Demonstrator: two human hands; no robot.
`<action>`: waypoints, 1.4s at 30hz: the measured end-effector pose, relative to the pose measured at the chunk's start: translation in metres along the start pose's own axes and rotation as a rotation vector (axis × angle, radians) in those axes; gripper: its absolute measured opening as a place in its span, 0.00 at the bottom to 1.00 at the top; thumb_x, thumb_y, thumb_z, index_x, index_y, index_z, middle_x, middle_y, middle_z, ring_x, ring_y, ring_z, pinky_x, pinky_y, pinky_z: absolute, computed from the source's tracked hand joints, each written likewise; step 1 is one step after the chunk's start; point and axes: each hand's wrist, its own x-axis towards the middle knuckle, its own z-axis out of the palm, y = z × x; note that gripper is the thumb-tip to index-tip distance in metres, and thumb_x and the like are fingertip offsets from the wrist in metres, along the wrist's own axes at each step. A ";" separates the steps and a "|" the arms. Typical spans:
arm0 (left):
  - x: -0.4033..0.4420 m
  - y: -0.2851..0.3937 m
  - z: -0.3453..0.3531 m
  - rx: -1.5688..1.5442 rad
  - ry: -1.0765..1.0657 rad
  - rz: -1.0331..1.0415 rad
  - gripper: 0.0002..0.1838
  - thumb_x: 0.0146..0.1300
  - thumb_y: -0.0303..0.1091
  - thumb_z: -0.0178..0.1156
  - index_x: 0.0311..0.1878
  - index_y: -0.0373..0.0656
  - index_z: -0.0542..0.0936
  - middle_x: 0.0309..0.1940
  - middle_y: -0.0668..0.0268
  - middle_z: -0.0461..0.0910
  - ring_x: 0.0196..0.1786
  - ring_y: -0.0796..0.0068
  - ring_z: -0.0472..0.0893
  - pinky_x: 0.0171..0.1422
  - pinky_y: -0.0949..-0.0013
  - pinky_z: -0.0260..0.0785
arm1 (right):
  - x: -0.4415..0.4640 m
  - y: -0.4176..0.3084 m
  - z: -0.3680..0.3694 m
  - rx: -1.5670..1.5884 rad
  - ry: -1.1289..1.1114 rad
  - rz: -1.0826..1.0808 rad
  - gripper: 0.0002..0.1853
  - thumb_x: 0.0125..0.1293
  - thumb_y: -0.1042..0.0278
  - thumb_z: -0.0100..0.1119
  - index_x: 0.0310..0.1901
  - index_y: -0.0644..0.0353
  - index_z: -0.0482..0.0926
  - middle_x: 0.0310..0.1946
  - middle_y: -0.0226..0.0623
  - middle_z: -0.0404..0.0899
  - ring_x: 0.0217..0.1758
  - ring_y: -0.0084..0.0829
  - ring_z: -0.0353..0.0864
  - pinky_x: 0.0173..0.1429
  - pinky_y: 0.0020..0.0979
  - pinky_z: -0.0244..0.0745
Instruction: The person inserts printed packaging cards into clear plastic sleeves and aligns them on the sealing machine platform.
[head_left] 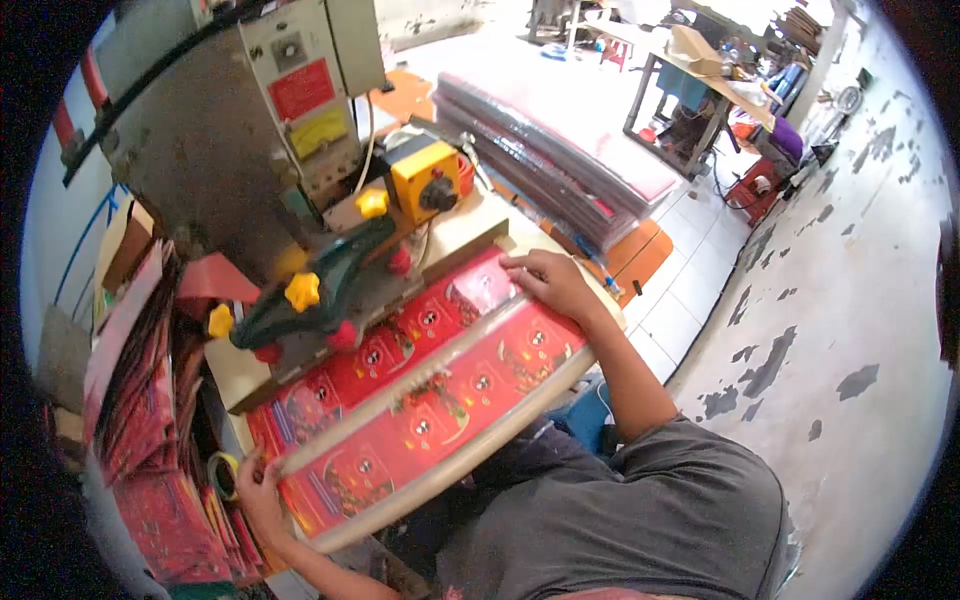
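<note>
Worktop (450, 457): machine (185, 170) blocks ten o'clock; red pile (150, 430), eight.
Your left hand (260, 495): touching red sheets (435, 422), grip unclear.
Right hand (553, 282): loose atop them.

1. Floor (672, 285): brightly lit, far stretch washed to white.
2. Light: strongest from the upper middle, beyond the bench.
3. Plastic-wrapped stack (550, 150): pale glare along top, streaked highlights on side.
4. Far red printed strip (375, 358): whitish sheen at right end.
5. Machine flank (195, 150): dim, brownish.
6. Rear yellow knob (291, 263): blurred.
7. Edges: fisheye bowing, wall (830, 330) curved, black speckled corners.
</note>
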 end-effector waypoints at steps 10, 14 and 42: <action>-0.008 0.024 0.004 0.010 0.066 0.072 0.27 0.60 0.29 0.73 0.64 0.35 0.83 0.34 0.73 0.69 0.35 0.79 0.65 0.39 0.73 0.61 | 0.001 0.004 0.000 -0.068 -0.019 -0.015 0.16 0.74 0.57 0.60 0.57 0.51 0.88 0.49 0.42 0.88 0.49 0.41 0.86 0.55 0.40 0.78; -0.011 0.033 0.003 0.065 0.063 0.047 0.28 0.59 0.32 0.74 0.63 0.34 0.83 0.35 0.74 0.69 0.36 0.79 0.65 0.40 0.73 0.60 | 0.000 0.005 0.002 -0.024 -0.011 0.011 0.15 0.74 0.59 0.61 0.57 0.51 0.88 0.50 0.42 0.88 0.49 0.41 0.87 0.56 0.39 0.79; -0.010 0.021 0.004 -0.016 0.060 0.008 0.26 0.60 0.34 0.75 0.60 0.32 0.83 0.37 0.69 0.74 0.38 0.75 0.69 0.45 0.70 0.65 | 0.000 -0.005 0.000 -0.012 0.001 0.038 0.16 0.73 0.57 0.61 0.57 0.52 0.87 0.49 0.44 0.88 0.49 0.42 0.87 0.56 0.39 0.79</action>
